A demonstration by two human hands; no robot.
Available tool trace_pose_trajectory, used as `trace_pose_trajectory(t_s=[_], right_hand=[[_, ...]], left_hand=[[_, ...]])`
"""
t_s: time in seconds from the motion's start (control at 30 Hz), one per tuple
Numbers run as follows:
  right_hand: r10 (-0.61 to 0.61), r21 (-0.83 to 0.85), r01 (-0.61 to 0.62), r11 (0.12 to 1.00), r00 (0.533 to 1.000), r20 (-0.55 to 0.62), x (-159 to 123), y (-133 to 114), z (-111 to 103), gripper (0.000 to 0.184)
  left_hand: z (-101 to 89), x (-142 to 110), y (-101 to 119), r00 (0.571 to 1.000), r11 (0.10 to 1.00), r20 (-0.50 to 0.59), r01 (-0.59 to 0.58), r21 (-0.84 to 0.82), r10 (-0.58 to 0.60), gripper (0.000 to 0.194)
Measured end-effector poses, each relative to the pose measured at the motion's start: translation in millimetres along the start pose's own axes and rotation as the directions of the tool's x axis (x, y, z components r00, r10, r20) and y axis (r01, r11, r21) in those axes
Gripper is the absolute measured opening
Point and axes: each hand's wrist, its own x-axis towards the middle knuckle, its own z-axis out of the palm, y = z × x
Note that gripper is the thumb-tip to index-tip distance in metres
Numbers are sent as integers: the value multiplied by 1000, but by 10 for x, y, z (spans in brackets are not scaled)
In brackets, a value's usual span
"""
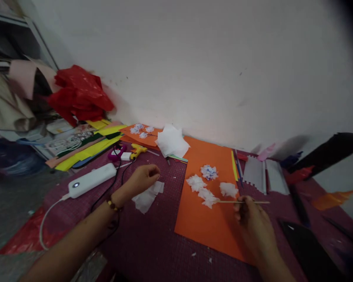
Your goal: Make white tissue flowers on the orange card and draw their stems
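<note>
My right hand (254,223) pinches a thin wooden stick (228,201), its left end at the edge of a white crumpled-paper tuft (208,197) on the orange sheet (200,233). Around that tuft lie two more white ones, including a white tuft (228,189) on the right, and a blue-and-white paper flower (209,172). My left hand (145,178) hovers over thin white paper pieces (146,199) on the purple table, its fingertips closed together; whatever they may hold is too small to make out.
A white power bank (92,180) with cables lies left, near a yellow glue gun (137,150). White sheets (172,141) rest by the wall. Beyond are coloured strips (88,152) and a red plastic bag (79,94). A black board (308,250) sits at right.
</note>
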Motion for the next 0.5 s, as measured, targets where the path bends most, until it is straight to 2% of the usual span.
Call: trace_pose_trajectory(t_s=[0.1,0.17,0.23,0.33,0.43,0.5], right_hand=[[36,48,-38,998,999,37,-2,41,-5,28],[26,72,-30,997,998,53,2,60,-6,29],[8,76,-12,997,999,53,7,68,-6,30],[-10,76,6,997,999,45,14,58,-10,32],[-52,102,47,994,998,45,21,20,-24,32],[-72,115,67,991,997,38,30,-16,-38,34]], left_hand=[[200,-161,-96,990,917,131,-104,386,57,12],[334,-240,-86,976,821,197,-184,540,88,13],[432,-284,-54,961,761,256,-245,601,108,16],[503,-274,-39,955,740,276,-264,619,110,19],[461,-184,-59,966,741,238,-236,628,106,20],[360,-103,-54,981,742,174,-183,645,91,18]])
